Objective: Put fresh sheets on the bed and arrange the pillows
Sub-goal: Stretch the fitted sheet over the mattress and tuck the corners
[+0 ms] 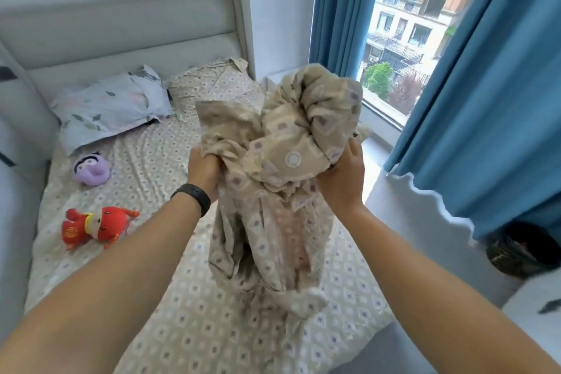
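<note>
On the bed (188, 297), a red plush doll (97, 226) and a purple plush toy (91, 168) lie at the left, below a floral pillow (109, 109) by the headboard (121, 27). The left hand (205, 171) clenches a corner of the beige patterned duvet cover (282, 191), which hangs bunched with its long axis vertical, lower end touching the bed. The right hand (343, 182) grasps its upper bundle. Blue curtains (485, 100) hang at right.

Two bare forearms reach into view, with no sleeves showing anywhere along them. The left hand (204, 171) has a slim black rubbery wristband (192, 196) snug around its wrist; the right hand (344, 182) and its wrist wear nothing
</note>
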`<state>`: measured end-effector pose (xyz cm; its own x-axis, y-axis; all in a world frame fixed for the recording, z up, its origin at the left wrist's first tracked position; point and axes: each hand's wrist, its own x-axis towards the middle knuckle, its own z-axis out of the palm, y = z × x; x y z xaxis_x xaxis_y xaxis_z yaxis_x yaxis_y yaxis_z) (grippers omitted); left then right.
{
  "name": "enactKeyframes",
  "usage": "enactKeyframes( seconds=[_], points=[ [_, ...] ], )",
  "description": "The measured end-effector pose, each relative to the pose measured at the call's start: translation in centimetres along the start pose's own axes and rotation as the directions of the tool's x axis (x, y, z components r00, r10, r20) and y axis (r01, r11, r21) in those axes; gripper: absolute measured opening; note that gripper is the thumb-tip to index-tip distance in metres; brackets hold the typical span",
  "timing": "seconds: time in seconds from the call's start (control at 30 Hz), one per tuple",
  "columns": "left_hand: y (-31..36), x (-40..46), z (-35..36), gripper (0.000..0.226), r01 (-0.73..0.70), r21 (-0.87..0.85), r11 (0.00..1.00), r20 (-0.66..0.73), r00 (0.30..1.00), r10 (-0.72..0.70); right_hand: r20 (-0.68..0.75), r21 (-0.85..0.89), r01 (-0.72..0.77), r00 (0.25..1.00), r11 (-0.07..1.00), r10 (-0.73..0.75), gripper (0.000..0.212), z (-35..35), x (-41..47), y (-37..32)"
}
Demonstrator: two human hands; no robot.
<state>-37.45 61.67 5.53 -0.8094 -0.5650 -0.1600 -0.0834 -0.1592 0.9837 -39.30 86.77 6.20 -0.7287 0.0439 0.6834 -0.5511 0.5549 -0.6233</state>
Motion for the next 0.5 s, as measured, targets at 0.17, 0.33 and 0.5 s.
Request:
enactKeyframes(
  seconds=[0.17,0.33,0.5],
  points=[
    [0.8,-0.9,6.5,0.030,0.048,-0.091,0.995,0.159,0.987,-0.033,0.177,-0.142,-0.121,0.973,0.983,0.145,0.045,0.1,-5.5,3.8],
    [-1.7,-3.6,13.6,0.024,0.031,-0.033,0.999,0.284,0.959,-0.021,0.185,-0.312,-0.178,0.952,0.933,0.244,0.058,-3.5,-4.8,8.6],
    [-3.1,-3.9,21.4,0.037,-0.002,-0.030,1.000,0.355,0.935,0.013,0.188,-0.245,-0.180,0.955,0.953,0.228,0.063,-6.2,-1.5,16.0]
  ],
)
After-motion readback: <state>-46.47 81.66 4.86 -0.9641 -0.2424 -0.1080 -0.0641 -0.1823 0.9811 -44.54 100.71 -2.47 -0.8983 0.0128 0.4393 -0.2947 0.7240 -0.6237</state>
